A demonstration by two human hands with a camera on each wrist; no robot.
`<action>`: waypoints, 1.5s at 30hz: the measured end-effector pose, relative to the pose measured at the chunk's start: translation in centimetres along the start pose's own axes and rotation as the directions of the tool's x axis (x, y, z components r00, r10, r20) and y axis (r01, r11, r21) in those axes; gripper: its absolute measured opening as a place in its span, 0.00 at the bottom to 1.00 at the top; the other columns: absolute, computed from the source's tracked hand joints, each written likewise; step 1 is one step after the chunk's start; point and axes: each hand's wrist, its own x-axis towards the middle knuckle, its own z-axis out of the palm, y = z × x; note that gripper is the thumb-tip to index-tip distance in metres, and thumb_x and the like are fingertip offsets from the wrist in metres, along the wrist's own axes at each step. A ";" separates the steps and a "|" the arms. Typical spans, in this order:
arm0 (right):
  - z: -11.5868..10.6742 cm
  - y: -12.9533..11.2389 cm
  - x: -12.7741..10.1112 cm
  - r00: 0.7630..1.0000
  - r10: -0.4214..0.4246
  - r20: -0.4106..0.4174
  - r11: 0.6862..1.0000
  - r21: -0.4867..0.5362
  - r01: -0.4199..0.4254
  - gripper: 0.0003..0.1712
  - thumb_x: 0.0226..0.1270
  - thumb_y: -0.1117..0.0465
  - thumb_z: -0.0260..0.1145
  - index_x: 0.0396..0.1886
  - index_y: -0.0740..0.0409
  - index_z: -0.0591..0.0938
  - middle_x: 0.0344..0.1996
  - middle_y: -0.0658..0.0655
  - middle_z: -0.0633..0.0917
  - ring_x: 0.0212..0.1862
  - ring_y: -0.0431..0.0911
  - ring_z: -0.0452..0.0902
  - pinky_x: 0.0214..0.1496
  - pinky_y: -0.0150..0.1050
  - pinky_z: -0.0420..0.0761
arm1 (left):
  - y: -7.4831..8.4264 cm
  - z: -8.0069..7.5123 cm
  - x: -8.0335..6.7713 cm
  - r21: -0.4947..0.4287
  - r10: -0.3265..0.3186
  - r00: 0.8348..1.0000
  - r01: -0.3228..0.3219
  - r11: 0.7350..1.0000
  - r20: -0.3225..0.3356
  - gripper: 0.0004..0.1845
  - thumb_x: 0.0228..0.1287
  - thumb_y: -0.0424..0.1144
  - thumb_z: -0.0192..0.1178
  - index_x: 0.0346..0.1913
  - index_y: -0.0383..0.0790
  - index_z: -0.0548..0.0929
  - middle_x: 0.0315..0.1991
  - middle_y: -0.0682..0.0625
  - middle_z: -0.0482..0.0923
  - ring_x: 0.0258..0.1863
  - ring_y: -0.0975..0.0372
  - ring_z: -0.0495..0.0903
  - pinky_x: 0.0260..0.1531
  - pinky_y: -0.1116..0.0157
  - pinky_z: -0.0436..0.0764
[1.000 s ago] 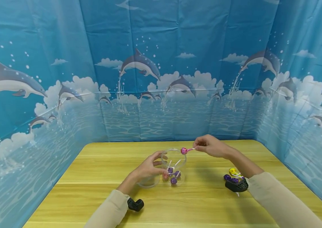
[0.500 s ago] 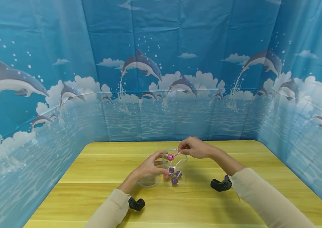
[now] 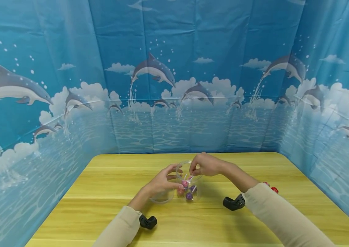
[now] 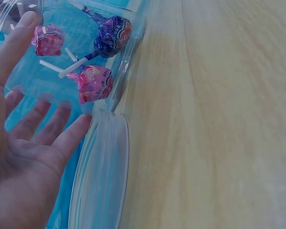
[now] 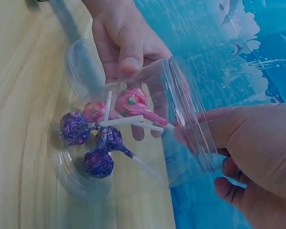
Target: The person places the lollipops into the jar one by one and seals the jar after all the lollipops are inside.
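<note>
Clear plastic jar stands mid-table, left hand curled round its side, thumb and fingers on the wall. Right hand sits at the jar's mouth, pinching the stick of a pink lollipop whose head is already inside. Head view shows only small coloured blobs in the jar; right wrist view resolves them as three purple lollipops plus another pink one at the bottom. Left wrist view alone shows the clear lid lying flat just beside the jar. Red sweets lie by the right sleeve.
</note>
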 end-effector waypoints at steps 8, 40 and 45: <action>0.1 -0.4 0.5 0.999 0.017 0.042 0.999 -0.046 -0.015 0.06 0.69 0.68 0.72 0.35 0.56 0.93 0.32 0.43 0.89 0.36 0.40 0.83 0.42 0.39 0.85 | -0.2 -0.1 0.0 -0.003 0.011 1.000 -0.011 1.000 0.009 0.41 0.70 0.42 0.70 0.80 0.47 0.62 0.72 0.33 0.65 0.71 0.46 0.69 0.67 0.53 0.74; -1.5 -0.3 -1.6 0.999 0.021 -0.036 1.000 0.014 -0.020 0.09 0.73 0.65 0.69 0.49 0.58 0.90 0.38 0.48 0.88 0.36 0.38 0.81 0.39 0.37 0.83 | 0.0 -0.4 -0.1 0.004 0.026 1.000 -0.026 1.000 0.016 0.38 0.71 0.37 0.69 0.79 0.44 0.63 0.71 0.32 0.65 0.71 0.45 0.68 0.69 0.49 0.71; -1.8 0.0 -2.5 0.998 0.046 -0.042 0.997 0.060 -0.043 0.09 0.74 0.66 0.68 0.50 0.59 0.89 0.37 0.45 0.87 0.35 0.39 0.81 0.38 0.38 0.84 | -0.2 -0.3 -0.1 0.002 0.028 1.000 -0.028 1.000 0.012 0.39 0.70 0.38 0.69 0.79 0.43 0.63 0.71 0.32 0.65 0.71 0.44 0.68 0.68 0.48 0.71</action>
